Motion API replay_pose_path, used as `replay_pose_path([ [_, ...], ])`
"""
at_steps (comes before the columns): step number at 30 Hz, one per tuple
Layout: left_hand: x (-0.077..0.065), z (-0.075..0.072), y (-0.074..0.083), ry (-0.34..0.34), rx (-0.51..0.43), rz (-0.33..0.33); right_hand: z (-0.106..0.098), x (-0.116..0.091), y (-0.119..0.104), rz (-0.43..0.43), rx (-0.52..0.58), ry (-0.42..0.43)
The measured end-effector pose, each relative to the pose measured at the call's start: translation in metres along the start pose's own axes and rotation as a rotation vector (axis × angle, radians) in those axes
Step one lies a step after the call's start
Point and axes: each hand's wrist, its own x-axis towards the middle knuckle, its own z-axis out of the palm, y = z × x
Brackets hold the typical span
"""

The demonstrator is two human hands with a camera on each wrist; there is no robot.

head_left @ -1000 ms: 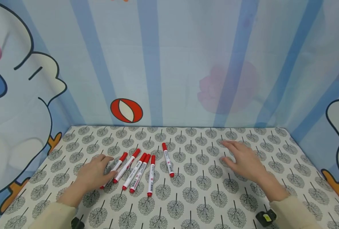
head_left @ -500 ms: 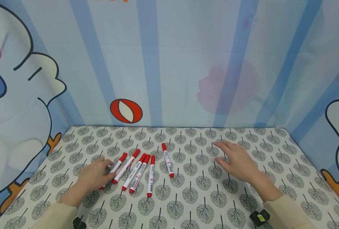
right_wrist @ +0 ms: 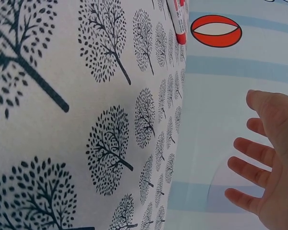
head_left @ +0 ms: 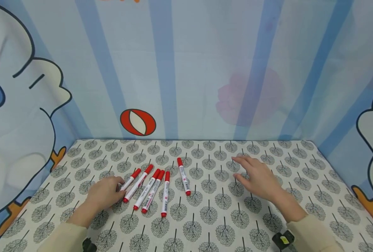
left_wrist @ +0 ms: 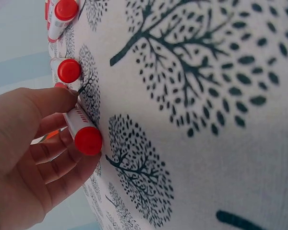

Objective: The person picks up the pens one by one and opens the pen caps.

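My left hand (head_left: 104,194) pinches the leftmost red-capped marker (head_left: 129,180), which lies slanted on the tablecloth. In the left wrist view the thumb is on one side of this marker (left_wrist: 81,127) and the fingers are curled on the other. The hand covers its lower part in the head view. Just to the right lie several more such markers, among them a slanted marker (head_left: 138,183) and a nearly upright-pointing marker (head_left: 165,194). Another marker (head_left: 184,176) lies apart from that row. My right hand (head_left: 259,178) hovers above the cloth, fingers extended, holding nothing.
A white cloth (head_left: 210,217) printed with dark trees covers the table. Behind it hangs a blue striped backdrop (head_left: 196,70) with cartoon figures, including a red oval (head_left: 138,122). Side panels of the same fabric flank the table.
The left fingers have closed in round the leftmost marker. My right hand has drifted left. The markers lie where they were.
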Motion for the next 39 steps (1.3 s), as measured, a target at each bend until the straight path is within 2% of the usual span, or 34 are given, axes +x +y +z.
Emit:
replay_pose_path([
  [11,0.001,-0.002,-0.004,0.011,0.005,0.018,0.002,0.001,-0.001,-0.003,0.013,0.010],
  [18,0.002,-0.011,-0.001,0.055,0.022,0.048,0.004,0.002,-0.001,0.009,0.025,0.002],
  [23,0.002,-0.017,0.007,0.081,0.051,0.087,0.004,0.003,-0.004,0.008,0.027,0.004],
  [28,0.003,-0.021,0.020,0.107,0.088,0.134,0.007,0.004,-0.005,-0.031,0.017,0.043],
  [32,0.002,-0.021,0.031,0.142,0.119,0.183,0.009,0.004,-0.005,-0.048,0.014,0.068],
  [39,0.004,-0.019,0.052,0.196,0.181,0.262,0.009,0.006,-0.009,-0.044,0.024,0.055],
])
